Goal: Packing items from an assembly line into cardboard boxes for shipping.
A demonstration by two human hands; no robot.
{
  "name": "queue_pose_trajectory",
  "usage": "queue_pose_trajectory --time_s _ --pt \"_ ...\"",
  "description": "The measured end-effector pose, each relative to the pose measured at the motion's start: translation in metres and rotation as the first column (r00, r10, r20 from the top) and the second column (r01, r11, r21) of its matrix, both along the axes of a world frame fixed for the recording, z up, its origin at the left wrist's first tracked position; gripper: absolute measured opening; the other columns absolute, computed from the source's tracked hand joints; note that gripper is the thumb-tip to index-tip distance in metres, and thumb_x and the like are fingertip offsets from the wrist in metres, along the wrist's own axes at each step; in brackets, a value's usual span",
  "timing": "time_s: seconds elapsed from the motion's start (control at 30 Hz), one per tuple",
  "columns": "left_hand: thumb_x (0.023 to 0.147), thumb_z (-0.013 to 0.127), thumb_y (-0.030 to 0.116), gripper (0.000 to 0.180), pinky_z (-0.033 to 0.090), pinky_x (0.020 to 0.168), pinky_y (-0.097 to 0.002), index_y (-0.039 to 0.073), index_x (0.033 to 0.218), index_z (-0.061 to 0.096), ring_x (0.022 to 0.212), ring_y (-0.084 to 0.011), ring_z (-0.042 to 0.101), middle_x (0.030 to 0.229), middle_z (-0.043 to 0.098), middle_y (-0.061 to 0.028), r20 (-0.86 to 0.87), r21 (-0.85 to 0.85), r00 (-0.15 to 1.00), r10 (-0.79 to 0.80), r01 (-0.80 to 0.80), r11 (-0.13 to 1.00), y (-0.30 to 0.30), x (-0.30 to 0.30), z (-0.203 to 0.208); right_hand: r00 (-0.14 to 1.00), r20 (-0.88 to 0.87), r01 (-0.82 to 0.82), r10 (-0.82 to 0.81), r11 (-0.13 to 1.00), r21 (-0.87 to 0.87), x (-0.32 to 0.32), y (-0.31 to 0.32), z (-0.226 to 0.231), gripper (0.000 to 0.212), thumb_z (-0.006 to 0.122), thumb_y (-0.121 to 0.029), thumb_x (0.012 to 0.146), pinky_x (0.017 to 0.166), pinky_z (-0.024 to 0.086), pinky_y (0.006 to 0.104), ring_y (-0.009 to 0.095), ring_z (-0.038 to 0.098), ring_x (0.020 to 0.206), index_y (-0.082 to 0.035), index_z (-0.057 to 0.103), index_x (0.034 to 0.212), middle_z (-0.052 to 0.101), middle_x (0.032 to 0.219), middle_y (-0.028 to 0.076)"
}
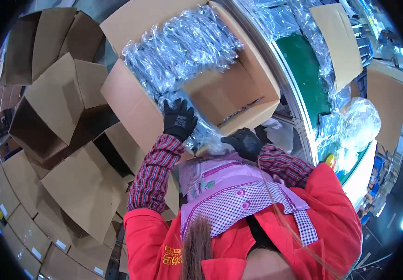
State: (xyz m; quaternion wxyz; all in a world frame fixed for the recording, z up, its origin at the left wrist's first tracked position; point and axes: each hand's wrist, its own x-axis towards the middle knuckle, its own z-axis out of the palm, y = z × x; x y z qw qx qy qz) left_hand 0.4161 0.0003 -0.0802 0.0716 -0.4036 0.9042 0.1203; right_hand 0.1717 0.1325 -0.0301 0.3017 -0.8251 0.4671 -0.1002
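An open cardboard box stands in front of me, with a thick row of clear plastic bags packed along its far and left sides. My left hand, in a black glove, lies with fingers spread on a clear plastic bag at the near left corner. What the bag contains is hard to make out through the shine. Over the near edge of the box, my right hand, also in a black glove, has its fingers together at the right end of that same bag. Bare cardboard shows inside, right of the packed bags.
Several open cardboard boxes crowd the left side, with more stacked boxes behind them. Right of my box runs a green conveyor belt with a metal edge. More clear plastic bags and a cardboard sheet lie along it.
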Motion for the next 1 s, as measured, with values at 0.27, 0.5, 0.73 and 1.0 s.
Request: queue_pose_trajectory --time_s 0.27,0.5,0.73,1.0 --pt "0.079 0.051 0.034 0.039 0.017 0.101 -0.0667 0.009 0.107 0.062 0.122 -0.0353 0.04 0.124 0.053 -0.0144 0.333 0.179 0.94 -0.075 0.015 0.984 -0.011 -0.047 0.022 0.715 0.232 0.536 -0.66 0.73 0.424 -0.178 0.066 0.052 0.044 0.055 -0.007 0.08 0.066 0.042 0.0225 0.011 0.051 0.071 -0.004 0.055 0.124 0.061 0.096 0.001" --pt "0.076 0.053 0.035 0.048 0.017 0.103 -0.0627 0.007 0.115 0.059 0.124 -0.0414 0.036 0.129 0.046 -0.0212 0.485 -0.02 0.872 0.067 -0.065 0.998 -0.002 -0.06 -0.034 -0.207 -0.736 0.962 -0.645 0.005 -0.274 -0.445 0.193 0.194 0.052 0.05 -0.02 0.085 0.087 0.042 0.0359 0.028 0.052 0.101 -0.009 0.041 0.134 0.056 0.118 0.011" --pt "0.075 0.054 0.039 0.064 0.015 0.104 -0.0609 0.007 0.13 0.048 0.128 -0.047 0.027 0.142 0.031 -0.0244 0.494 0.055 0.841 0.219 -0.282 0.958 -0.032 -0.069 -0.027 -0.28 -0.516 0.661 -0.809 0.228 -0.715 -0.506 0.206 0.122 0.054 0.056 -0.026 0.082 0.095 0.041 0.0394 0.033 0.053 0.112 -0.01 0.044 0.133 0.053 0.127 0.016" --pt "0.078 0.047 0.04 0.062 0.011 0.105 -0.0608 0.007 0.131 0.045 0.132 -0.0456 0.02 0.146 0.025 -0.0231 0.541 0.053 0.816 0.204 -0.275 0.96 -0.02 -0.069 -0.04 0.643 -0.161 0.522 -0.749 0.582 -0.623 -0.335 -0.007 0.037 0.04 0.062 -0.018 0.076 0.093 0.038 0.0434 0.032 0.053 0.106 -0.007 0.057 0.115 0.056 0.119 0.012"
